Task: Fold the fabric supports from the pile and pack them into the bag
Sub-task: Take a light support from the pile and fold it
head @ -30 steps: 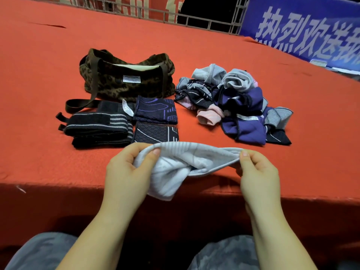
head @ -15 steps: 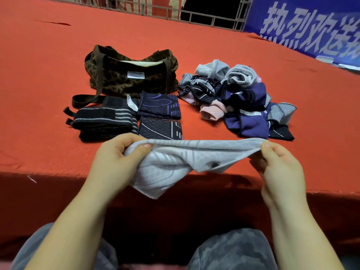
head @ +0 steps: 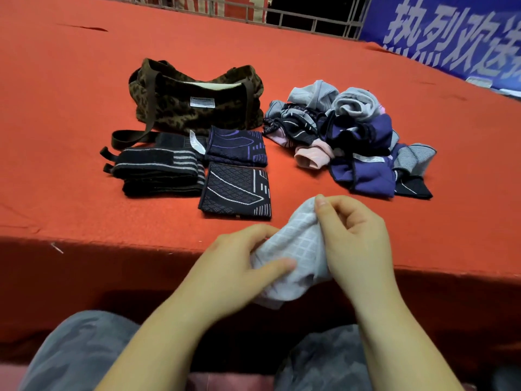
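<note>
Both hands hold a light grey fabric support (head: 296, 249), doubled over, at the table's near edge. My left hand (head: 236, 266) grips its lower left part, thumb across the cloth. My right hand (head: 355, 238) pinches the upper end between thumb and fingers. The unfolded pile (head: 352, 136) of grey, purple, black and pink supports lies at the middle right. Three folded supports sit in front of the bag: a black striped one (head: 158, 170), a purple patterned one (head: 236, 146) and a black patterned one (head: 236, 190). The camouflage bag (head: 194, 100) stands open behind them.
A red cloth covers the table (head: 70, 80), whose front edge runs just under my hands. The bag's strap (head: 127, 136) trails to the left. A metal railing (head: 310, 21) and a blue banner (head: 451, 38) stand at the back. My grey-trousered knees (head: 76, 354) are below.
The grey support was stretched wide between my hands. My right hand has come left to meet the left hand, doubling the support over.
</note>
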The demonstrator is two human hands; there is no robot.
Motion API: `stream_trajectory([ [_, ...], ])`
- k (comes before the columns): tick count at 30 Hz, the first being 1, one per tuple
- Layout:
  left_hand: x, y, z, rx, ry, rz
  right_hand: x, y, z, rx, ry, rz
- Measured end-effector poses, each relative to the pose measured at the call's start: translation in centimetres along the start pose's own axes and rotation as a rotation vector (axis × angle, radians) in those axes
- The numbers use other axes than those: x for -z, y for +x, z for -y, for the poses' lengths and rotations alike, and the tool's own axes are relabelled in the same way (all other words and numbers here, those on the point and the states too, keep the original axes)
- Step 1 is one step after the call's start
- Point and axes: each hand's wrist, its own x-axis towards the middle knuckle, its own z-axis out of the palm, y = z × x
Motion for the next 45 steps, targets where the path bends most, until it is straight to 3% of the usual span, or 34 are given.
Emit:
stream_trajectory([
  [3, -0.7, 0.2, 0.3, 0.056, -0.044, -0.152, -0.2, -1.0, 0.3, 0.034, 0.059, 0.043],
  [6, -0.5, 0.5, 0.2, 0.189, -0.283, -0.286, -0.5, -2.6, -0.2, 0.119, -0.028, 0.004],
  [9, -0.3, 0.5, 0.0, 0.323, -0.575, -0.324, -0.9, -3.9, -1.2, 0.166, -0.159, -0.083],
  [12, -0.4, 0.3, -0.3, 0.343, -0.661, -0.353, -1.3, -4.6, -1.7, 0.096, -0.133, -0.078],
  [25, -1.1, -0.2, -1.6, 0.246, -0.594, -0.376, -0.8, -3.7, -3.2, 0.054, -0.187, -0.128],
  [33, 0.9, 0.2, 0.6, 0.299, -0.482, -0.393, 2.1, -1.7, -2.0, -0.098, 0.224, 0.240],
  [40, 2.6, 0.6, 1.5, 0.269, -0.379, -0.347, 3.5, -0.8, -1.1, -0.073, 0.187, 0.274],
  [43, 1.7, 0.7, 1.2, 0.213, -0.170, -0.465, 3.1, -0.6, -0.3, -0.012, 0.096, 0.281],
  [45, 0.7, 0.1, 0.5, 0.044, 0.045, -0.635, 2.7, -0.2, 0.3, 0.003, 0.049, 0.244],
])
